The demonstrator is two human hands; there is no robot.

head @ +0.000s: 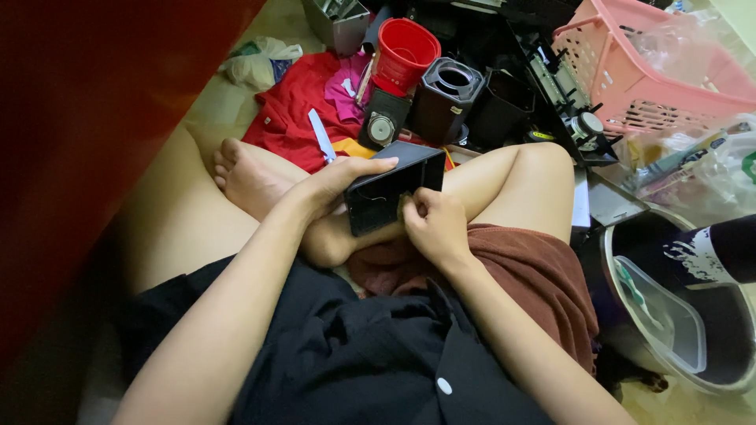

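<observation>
Left hand: my left hand [339, 182] is clamped on the black box [394, 189], the fingers lying over its top left edge and the thumb on the near side.
Right hand: my right hand [433, 224] is closed into a loose fist at the lower right edge of the box, the fingertips pinched together on something small; I cannot tell what it is.
Black box: it is a dark, open-fronted casing, tilted, held above my crossed legs between both hands, with the open side facing me.
My body: I sit on the floor [228, 102] with legs crossed; my bare foot [244, 177] is just to the left of the box, and I wear a black shirt [354, 346] and brown shorts [528, 267].
Behind the box: a red cloth [295, 110] lies on the floor, with a red bucket [404, 51] near it, and beside the bucket stands a black square container [446, 94] with a round opening.
Right side: a pink plastic basket [638, 71] is at the upper right, and a round metal basin [693, 315] with a clear plastic lid inside is at the lower right, well apart from my hands.
Left side: a dark red surface [87, 134] fills the left edge of the view.
</observation>
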